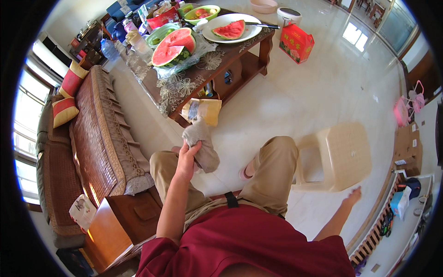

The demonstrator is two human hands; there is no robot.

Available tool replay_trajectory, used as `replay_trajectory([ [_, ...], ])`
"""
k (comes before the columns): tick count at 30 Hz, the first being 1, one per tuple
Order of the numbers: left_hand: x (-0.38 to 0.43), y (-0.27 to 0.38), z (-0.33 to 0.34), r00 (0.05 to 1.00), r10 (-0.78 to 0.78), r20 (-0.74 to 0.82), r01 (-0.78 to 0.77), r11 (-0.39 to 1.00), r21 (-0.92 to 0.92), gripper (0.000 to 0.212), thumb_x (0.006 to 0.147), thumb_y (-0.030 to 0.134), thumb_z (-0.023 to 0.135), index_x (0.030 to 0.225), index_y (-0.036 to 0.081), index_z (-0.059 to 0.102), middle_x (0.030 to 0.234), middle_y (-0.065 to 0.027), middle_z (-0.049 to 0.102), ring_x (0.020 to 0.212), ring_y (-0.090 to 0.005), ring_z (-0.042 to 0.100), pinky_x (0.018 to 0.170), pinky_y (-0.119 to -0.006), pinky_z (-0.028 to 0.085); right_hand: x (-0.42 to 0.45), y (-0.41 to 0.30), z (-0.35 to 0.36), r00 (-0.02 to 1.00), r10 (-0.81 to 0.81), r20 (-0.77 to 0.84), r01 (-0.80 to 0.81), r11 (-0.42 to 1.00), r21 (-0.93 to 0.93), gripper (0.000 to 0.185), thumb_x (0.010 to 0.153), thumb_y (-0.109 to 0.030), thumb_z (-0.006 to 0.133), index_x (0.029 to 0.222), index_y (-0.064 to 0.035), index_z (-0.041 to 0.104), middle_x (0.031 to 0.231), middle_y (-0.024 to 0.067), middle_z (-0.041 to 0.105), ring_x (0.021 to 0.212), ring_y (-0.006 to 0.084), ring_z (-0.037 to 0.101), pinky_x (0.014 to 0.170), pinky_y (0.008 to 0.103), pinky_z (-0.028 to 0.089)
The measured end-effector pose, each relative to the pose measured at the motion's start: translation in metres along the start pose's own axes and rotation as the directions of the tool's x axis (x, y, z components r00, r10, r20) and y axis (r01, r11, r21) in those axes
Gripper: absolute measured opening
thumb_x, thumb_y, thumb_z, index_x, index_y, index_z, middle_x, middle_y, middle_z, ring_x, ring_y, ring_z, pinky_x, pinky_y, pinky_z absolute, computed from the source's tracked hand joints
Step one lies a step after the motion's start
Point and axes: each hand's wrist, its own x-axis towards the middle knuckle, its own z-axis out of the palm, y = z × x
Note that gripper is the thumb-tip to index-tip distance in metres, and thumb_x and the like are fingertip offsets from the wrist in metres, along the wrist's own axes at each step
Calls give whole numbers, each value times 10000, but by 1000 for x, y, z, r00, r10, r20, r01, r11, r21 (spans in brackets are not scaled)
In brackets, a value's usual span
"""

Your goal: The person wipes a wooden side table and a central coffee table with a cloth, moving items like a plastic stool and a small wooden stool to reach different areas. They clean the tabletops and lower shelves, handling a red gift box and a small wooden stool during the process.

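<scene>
My left hand [190, 157] is closed around a bunched grey-beige cloth [202, 145], which hangs above the floor between my knees. Just beyond the cloth, a yellow pouch with a clear window [204, 110] shows by the near end of the wooden coffee table [221, 74]. Off to my right, a cream plastic stool [347, 157] stands beside my knee, slightly blurred. My right hand [354, 195] is close to the stool's near edge. It is small and blurred, so contact with the stool cannot be made out.
Cut watermelon [174, 46] lies on a plastic bag on the table. A white plate [232, 28] holds another piece and a knife [261, 25]. A red carton [296, 43] stands on the floor. At left is a mat-covered sofa [98, 128]; at right, a cardboard box [407, 147].
</scene>
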Motion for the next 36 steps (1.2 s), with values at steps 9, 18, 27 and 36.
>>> replay_trajectory([
  [9, -11, 53, 8, 981, -101, 166, 158, 911, -381, 469, 1018, 203, 655, 1429, 22, 521, 1331, -111, 649, 1202, -250, 637, 1055, -410, 509, -268, -151, 188, 534, -369, 761, 385, 907, 170, 332, 1006, -229, 633, 1287, -52, 612, 1256, 73, 634, 1171, 186, 589, 1044, 328, 455],
  [18, 77, 55, 10, 957, -159, 244, 85, 954, 288, 413, 977, 211, 717, 1328, 23, 605, 1090, -13, 681, 1008, -131, 639, 893, -319, 521, -460, -114, 351, -96, 418, 903, -376, 825, -422, 709, 865, -289, 839, 1425, 16, 529, 1320, 124, 654, 1228, 249, 608, 1051, 426, 490],
  [27, 258, 79, -93, 702, 705, 101, -218, 77, 973, 260, 966, 181, 647, 1178, 35, 681, 1138, -150, 654, 1072, -349, 616, 954, -436, 479, -410, -136, 589, 180, -461, 869, 549, 780, 301, 470, 900, -224, 745, 1288, 0, 602, 1221, 160, 619, 1091, 312, 641, 918, 434, 516],
  [36, 272, 83, -84, 778, 626, 49, -214, 191, 958, 306, 956, 211, 649, 1217, 51, 656, 1244, -145, 603, 1185, -370, 557, 1019, -475, 423, -559, -69, 598, -233, -590, 773, 812, 319, 488, 403, 782, 60, 683, 1174, -23, 639, 1368, 211, 563, 1094, 399, 669, 853, 472, 601],
])
